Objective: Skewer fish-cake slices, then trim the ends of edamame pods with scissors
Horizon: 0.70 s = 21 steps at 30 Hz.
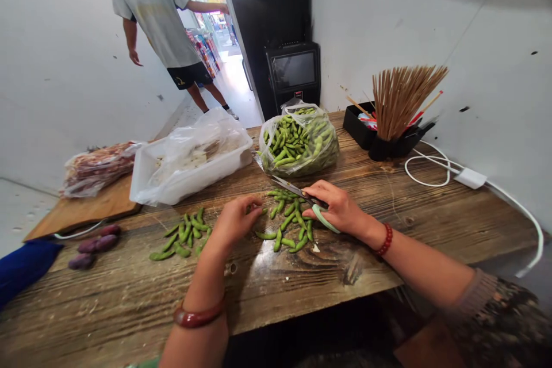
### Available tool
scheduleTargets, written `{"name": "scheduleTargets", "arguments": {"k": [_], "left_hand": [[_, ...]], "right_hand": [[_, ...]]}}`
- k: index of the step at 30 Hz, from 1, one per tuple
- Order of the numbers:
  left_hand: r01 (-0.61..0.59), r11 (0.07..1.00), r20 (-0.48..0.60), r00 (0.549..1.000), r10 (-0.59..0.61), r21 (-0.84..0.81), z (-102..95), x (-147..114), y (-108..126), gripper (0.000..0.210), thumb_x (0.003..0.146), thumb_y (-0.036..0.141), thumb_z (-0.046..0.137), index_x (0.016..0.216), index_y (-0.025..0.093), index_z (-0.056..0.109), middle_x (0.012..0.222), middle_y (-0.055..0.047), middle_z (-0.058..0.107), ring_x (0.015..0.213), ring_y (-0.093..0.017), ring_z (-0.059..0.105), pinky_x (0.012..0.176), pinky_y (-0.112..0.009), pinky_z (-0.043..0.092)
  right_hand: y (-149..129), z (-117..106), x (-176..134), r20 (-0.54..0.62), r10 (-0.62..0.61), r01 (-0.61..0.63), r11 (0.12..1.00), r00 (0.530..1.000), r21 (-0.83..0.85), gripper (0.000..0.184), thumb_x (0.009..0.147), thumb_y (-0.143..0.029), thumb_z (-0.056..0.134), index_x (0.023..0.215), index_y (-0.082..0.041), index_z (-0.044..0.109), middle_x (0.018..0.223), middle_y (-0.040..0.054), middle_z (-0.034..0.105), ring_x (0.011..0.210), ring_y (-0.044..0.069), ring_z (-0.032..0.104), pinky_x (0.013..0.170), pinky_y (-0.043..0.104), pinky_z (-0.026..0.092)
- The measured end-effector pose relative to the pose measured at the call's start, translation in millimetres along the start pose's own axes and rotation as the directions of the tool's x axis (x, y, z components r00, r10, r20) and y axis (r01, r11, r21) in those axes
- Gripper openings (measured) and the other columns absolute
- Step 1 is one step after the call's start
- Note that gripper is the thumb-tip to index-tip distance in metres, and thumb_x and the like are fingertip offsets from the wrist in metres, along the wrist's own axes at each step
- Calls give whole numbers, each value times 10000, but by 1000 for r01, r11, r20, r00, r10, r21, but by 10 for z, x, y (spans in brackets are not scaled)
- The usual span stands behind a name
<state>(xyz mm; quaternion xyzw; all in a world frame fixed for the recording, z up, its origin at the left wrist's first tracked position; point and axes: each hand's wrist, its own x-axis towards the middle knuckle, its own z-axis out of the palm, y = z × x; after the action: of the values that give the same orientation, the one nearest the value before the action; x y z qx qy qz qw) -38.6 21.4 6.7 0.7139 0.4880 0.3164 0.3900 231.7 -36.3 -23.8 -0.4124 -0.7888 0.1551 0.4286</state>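
A pair of scissors (288,186) with pale green handles is in my right hand (338,207), blades pointing left over a loose pile of edamame pods (290,221) on the wooden table. My left hand (241,217) is at the pile's left edge, thumb and fingers pinched together. A bit of green pod (264,211) shows at its fingertips. Left of that wrist lies a second group of edamame pods (186,234). Behind the scissors stands a clear plastic bag (330,152) filled with more pods.
A white tub (140,175) under plastic film and bagged meat (101,167) on a cutting board (81,210) stand back left. Purple potatoes (97,245) lie nearer. Wooden skewers (403,100) rise from a black holder (379,148); a white cable (517,201) runs right. A person (159,17) stands beyond.
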Motion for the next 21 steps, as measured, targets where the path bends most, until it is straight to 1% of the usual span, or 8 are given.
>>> {"name": "scheduleTargets", "arguments": {"k": [4,6,8,10,12,14,17,21], "left_hand": [[-94,914,135,990,43,395,12,11,-99,80,676,160,670,719,220,700,692,-24,654,658,-182,536,631,-273,370],[-109,874,156,987,39,473,22,9,-95,76,694,150,636,697,217,672,703,-27,640,675,-187,543,648,-279,370],[-122,867,115,991,75,482,34,11,-56,77,697,152,625,652,213,637,694,-25,606,675,-184,532,645,-276,368],[-145,902,24,989,148,408,51,11,8,65,693,178,645,640,209,623,699,-21,586,680,-178,521,646,-271,374],[-151,959,-77,982,174,242,79,1,81,52,694,219,676,670,203,633,695,-12,589,659,-163,508,629,-257,380],[-95,995,-121,988,96,18,119,-25,148,90,702,261,703,719,198,642,632,13,572,568,-132,474,556,-232,362],[37,970,-105,992,-64,-242,193,-77,217,167,702,307,737,788,187,658,561,37,548,450,-90,409,459,-207,306],[85,932,-93,988,-125,-351,261,-115,255,232,697,328,753,855,163,719,642,-7,636,450,-74,416,447,-203,316]], "right_hand": [[-17,-11,9,7,16,-16,1000,1000,-13,405,839,-355,688,1199,-192,598,1013,91,617,855,193,609,768,324,524],[-23,-12,12,12,11,-11,1000,1000,-17,405,841,-356,685,1201,-193,598,1015,91,617,840,189,607,743,316,524],[-22,-10,12,10,5,-5,1000,1000,-16,406,843,-360,681,1205,-196,597,1009,90,617,827,186,605,725,311,522],[-16,-5,10,7,1,-1,1000,1000,-11,410,846,-359,678,1212,-195,594,1013,91,616,835,187,606,731,313,522],[-8,1,7,8,-6,6,1000,1000,-3,419,846,-359,679,1221,-194,589,1026,93,616,856,191,608,754,321,524],[-2,7,4,9,-12,12,1000,1000,7,425,840,-364,685,1220,-199,589,1029,91,618,859,191,608,760,326,525],[-7,12,3,15,-6,5,1000,1000,27,441,822,-369,706,1216,-207,590,1017,82,620,816,178,605,729,314,525],[-36,12,7,52,5,-7,999,999,48,474,795,-351,734,1221,-203,588,1039,81,610,819,175,603,720,306,524]]}}
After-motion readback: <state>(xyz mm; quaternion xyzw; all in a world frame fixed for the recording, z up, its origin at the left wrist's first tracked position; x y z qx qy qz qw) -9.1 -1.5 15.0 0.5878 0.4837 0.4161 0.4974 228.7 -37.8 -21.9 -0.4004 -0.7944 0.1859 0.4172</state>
